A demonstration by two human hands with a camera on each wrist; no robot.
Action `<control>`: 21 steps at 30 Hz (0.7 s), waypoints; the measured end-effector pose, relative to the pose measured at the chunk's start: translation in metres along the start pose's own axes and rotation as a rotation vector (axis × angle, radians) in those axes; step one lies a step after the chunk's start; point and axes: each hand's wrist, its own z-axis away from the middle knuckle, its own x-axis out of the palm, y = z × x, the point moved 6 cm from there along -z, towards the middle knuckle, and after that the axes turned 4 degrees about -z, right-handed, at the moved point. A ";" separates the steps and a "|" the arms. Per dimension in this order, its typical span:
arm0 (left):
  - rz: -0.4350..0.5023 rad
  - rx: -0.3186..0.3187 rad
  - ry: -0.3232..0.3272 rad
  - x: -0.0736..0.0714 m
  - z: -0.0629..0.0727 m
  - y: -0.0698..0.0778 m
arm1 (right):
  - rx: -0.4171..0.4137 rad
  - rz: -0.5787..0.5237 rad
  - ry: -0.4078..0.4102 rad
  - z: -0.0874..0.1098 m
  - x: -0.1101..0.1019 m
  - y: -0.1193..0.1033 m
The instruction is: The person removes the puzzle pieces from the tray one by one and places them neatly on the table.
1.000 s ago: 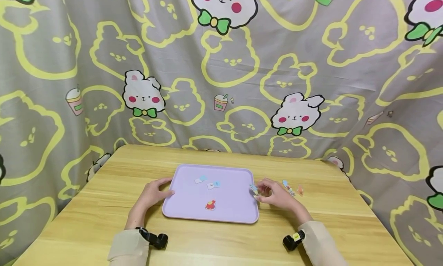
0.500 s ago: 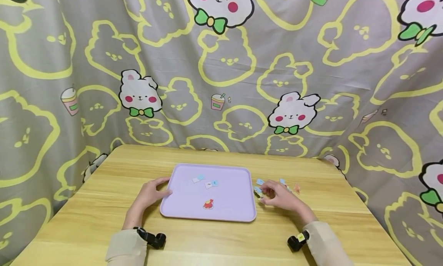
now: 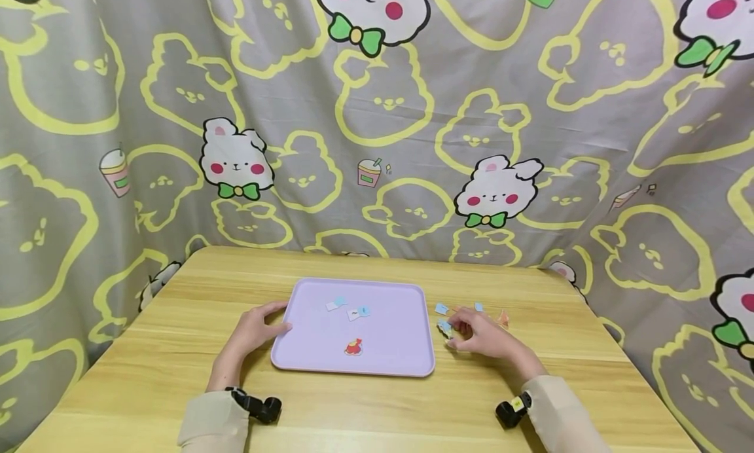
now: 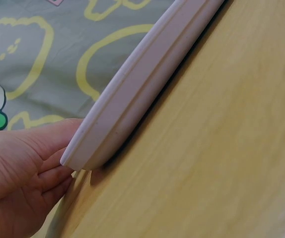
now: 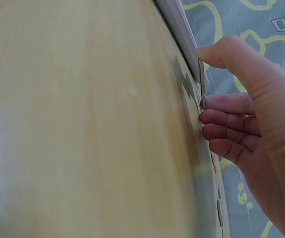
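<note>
The near-left part of a lilac tray (image 3: 389, 338) is held at its side rim by the left hand (image 3: 254, 328), with the thumb laid over the edge. Just beside the tray's right side, a thin cutout (image 3: 444, 328) is pinched between the thumb and fingers of the right hand (image 3: 478, 335); whether the table (image 3: 365, 407) is touched by it cannot be told. Two white-and-blue pieces (image 3: 358, 313) are seen toward the tray's far side, and a red piece (image 3: 353, 347) nearer the front. Around the right hand, blue pieces (image 3: 441, 308) and an orange piece (image 3: 503, 319) are scattered.
</note>
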 end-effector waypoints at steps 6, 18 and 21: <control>0.001 -0.002 -0.002 0.001 0.000 -0.001 | 0.002 0.043 -0.029 -0.002 0.001 -0.004; -0.001 0.002 0.000 0.001 -0.001 -0.002 | 0.014 0.133 -0.089 -0.003 0.003 -0.006; 0.006 -0.004 -0.004 0.001 -0.001 -0.003 | 0.023 0.173 -0.102 -0.003 0.004 -0.007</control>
